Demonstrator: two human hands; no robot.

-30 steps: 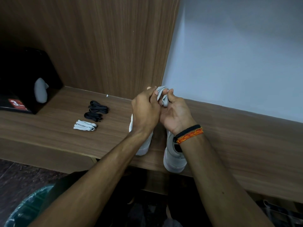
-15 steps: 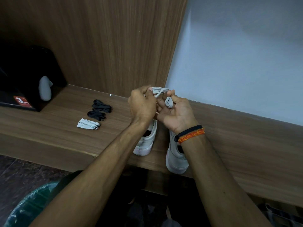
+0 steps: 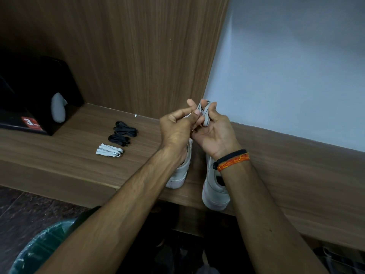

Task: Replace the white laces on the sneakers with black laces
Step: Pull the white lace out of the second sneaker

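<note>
Both hands are raised together above the wooden shelf point(image 3: 296, 175), close to the corner where the wood panel meets the pale wall. The left hand point(image 3: 175, 131) has its fingers curled and pinches one part of a flat white shoelace point(image 3: 205, 115) between thumb and forefinger. The right hand point(image 3: 215, 133), palm turned up, has its fingers bent around the same lace, which is folded into a small bundle there — both hands hold it at once. On the right wrist sit a black and an orange thread bracelet point(image 3: 233, 160).

Under the hands stand the two white low sneakers, side by side on the shelf with heels toward the person: the left sneaker point(image 3: 179, 175) partly hidden by the left forearm, the right sneaker point(image 3: 215, 192) with its heel over the shelf edge.

To the left, well apart from the shoes, lie two bundles of black laces point(image 3: 123, 133) and, just in front of them, one folded white lace bundle point(image 3: 109, 150). Further left is a black box with a red label point(image 3: 31, 107). At the lower left a green-lined bin point(image 3: 39, 252) stands on the floor.
</note>
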